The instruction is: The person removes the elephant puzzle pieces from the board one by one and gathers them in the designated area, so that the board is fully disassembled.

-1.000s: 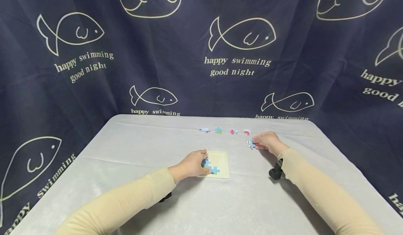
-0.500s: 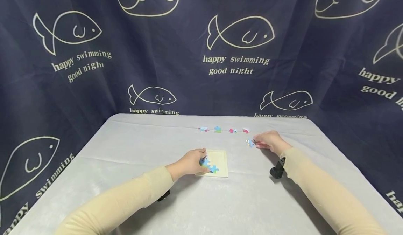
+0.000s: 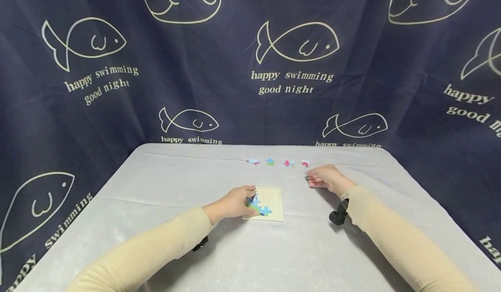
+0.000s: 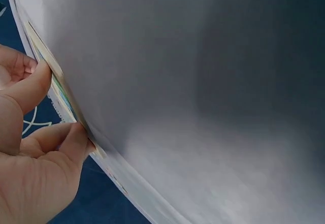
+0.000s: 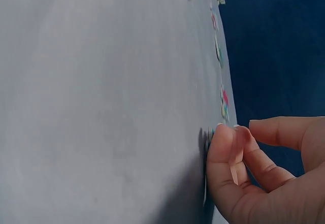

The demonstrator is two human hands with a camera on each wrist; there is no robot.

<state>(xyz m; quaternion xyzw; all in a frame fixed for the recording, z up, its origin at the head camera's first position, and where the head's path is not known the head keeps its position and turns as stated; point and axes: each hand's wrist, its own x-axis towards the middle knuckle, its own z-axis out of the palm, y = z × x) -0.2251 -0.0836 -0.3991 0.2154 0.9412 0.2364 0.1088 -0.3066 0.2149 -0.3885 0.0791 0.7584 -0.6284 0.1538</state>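
Observation:
My left hand grips the left side of a pale square puzzle tray, thumb near its front and fingers near its back. Joined blue and green puzzle pieces lie in the tray's lower left, partly under that hand. In the left wrist view, the fingertips meet the edge of the tray. To the right of the tray, my right hand pinches a small puzzle piece low over the table. Most of this piece is hidden by the fingers, and its picture is not readable.
Several loose puzzle pieces form a row at the back: a blue and pink piece, a blue and green piece, a pink and blue piece and a red and white piece. A grey cloth covers the table. Behind hangs a dark blue curtain.
My right hand has shifted slightly left, and the blue piece that showed beside its fingertips is now mostly covered. The left hand stays on the tray.

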